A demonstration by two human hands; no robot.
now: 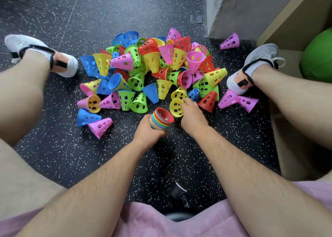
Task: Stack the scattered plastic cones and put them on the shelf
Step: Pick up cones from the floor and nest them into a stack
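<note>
A big pile of perforated plastic cones in pink, yellow, green, blue and red lies on the dark speckled floor between my legs. My left hand grips a nested stack of several cones, its open mouth facing up with a red cone on the outside rim. Just right of the stack, my right hand pinches the rim of a yellow cone at the near edge of the pile. Loose pink cones lie near my right foot.
My two shoes flank the pile. A wooden shelf unit stands on the right with a green ball inside. One pink cone lies by a grey wall corner. A chair caster shows below my arms.
</note>
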